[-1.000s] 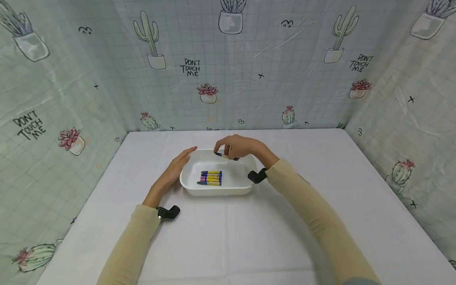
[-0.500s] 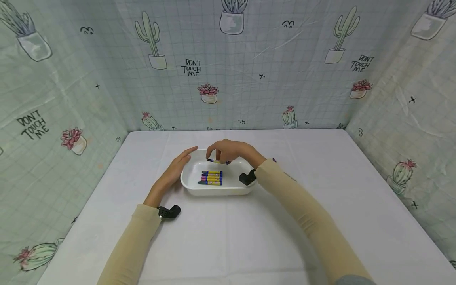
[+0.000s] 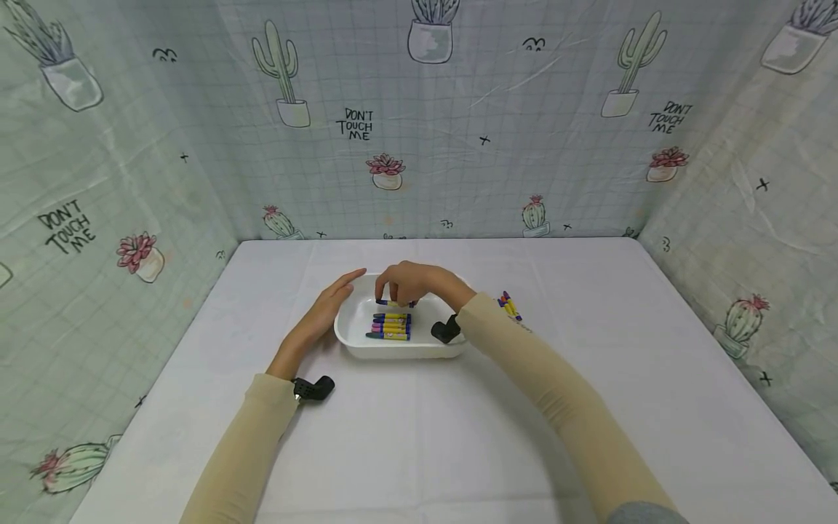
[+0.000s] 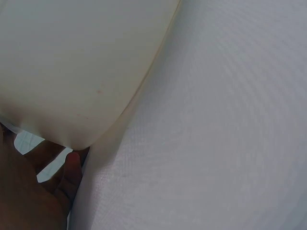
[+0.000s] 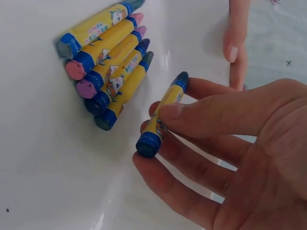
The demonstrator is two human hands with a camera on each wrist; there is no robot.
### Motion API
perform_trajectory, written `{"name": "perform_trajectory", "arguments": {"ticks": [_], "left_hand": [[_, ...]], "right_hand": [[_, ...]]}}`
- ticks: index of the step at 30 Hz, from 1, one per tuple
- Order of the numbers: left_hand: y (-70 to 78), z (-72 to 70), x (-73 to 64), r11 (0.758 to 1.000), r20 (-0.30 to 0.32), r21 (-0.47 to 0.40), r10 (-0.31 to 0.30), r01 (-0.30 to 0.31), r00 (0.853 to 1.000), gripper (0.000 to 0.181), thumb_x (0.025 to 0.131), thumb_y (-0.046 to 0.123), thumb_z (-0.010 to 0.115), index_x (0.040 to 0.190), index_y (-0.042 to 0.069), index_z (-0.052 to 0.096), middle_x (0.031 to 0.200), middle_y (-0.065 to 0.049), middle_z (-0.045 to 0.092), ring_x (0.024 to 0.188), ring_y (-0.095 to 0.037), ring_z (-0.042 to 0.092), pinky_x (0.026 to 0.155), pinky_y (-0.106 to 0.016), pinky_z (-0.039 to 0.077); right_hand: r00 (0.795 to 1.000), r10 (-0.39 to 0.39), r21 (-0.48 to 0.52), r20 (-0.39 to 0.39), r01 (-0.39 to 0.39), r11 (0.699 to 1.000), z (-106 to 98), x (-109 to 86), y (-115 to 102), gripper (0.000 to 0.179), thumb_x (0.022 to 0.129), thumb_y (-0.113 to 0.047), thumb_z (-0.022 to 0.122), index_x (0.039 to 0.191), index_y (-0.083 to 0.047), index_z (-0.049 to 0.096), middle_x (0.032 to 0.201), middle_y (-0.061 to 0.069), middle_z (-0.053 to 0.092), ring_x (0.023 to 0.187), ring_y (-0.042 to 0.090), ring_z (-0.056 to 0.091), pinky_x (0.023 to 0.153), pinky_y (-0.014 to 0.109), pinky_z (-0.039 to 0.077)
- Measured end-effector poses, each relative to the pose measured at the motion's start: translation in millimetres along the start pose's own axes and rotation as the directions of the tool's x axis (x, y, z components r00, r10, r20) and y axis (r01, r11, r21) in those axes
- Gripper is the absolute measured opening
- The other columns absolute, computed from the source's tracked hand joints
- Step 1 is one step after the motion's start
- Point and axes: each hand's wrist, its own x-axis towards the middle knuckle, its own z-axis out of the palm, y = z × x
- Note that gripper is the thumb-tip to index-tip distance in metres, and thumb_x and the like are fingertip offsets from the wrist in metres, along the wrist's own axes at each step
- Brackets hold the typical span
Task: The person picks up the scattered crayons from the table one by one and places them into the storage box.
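My right hand point(image 3: 411, 281) pinches a crayon point(image 5: 153, 133) between thumb and fingers. It has a yellow wrapper, dark blue bands and a dark tip, and is held low over the far part of the white tray point(image 3: 406, 351). Just nearer to me, several crayons point(image 3: 391, 327) with pink, purple, blue and dark ends lie side by side in the tray. At the tray's left end, my left hand point(image 3: 319, 313) touches the rim with its fingers straight. The left wrist view has the tray's outer wall point(image 4: 86, 62) with some of those fingers point(image 4: 73, 167) against it.
More crayons point(image 3: 511, 306) lie on the white-covered table point(image 3: 366, 437) right of the tray, partly behind the right sleeve point(image 3: 543, 364). A cactus-print cloth point(image 3: 419, 131) walls the table at the back and both sides.
My right hand has carried the crayon left and nearer, from over the tray's far rim down into the tray. The right sleeve has uncovered the crayons on the table. My left hand stays put.
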Motion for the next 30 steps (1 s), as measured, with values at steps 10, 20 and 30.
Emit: {"name": "perform_trajectory", "arguments": {"ticks": [10,20,30], "left_hand": [[-1.8,-2.1,0.0,1.000,0.006,-0.002,0.021,-0.021,1.000,0.049,0.114,0.029,0.028,0.163,0.027,0.033,0.171,-0.009,0.028,0.156,-0.038,0.030,0.125,-0.062,0.027],[-1.3,-1.4,0.2,1.000,0.013,-0.012,0.018,-0.018,1.000,0.049,0.114,0.033,0.029,0.163,0.029,0.034,0.171,-0.008,0.029,0.156,-0.036,0.032,0.125,-0.060,0.030],[-3.2,-1.3,0.3,0.998,0.024,-0.048,0.049,-0.048,0.998,0.048,0.115,0.028,0.029,0.163,0.027,0.035,0.170,-0.008,0.030,0.156,-0.036,0.032,0.125,-0.060,0.029]], "right_hand": [[0.997,0.061,-0.006,0.056,-0.060,0.998,2,8.5,-5,0.044,0.094,0.001,0.069,0.130,-0.024,0.069,0.118,0.009,0.070,0.099,0.021,0.068,0.079,0.033,0.063],[0.994,0.077,-0.036,0.072,-0.075,0.997,5,13.7,-3,0.044,0.094,0.004,0.065,0.126,-0.025,0.071,0.119,0.008,0.068,0.101,0.021,0.065,0.074,0.030,0.062],[0.996,0.068,-0.111,0.050,-0.062,0.992,9,14.8,-5,0.044,0.095,0.004,0.061,0.127,-0.024,0.071,0.122,0.007,0.067,0.103,0.019,0.062,0.072,0.027,0.059]]}}
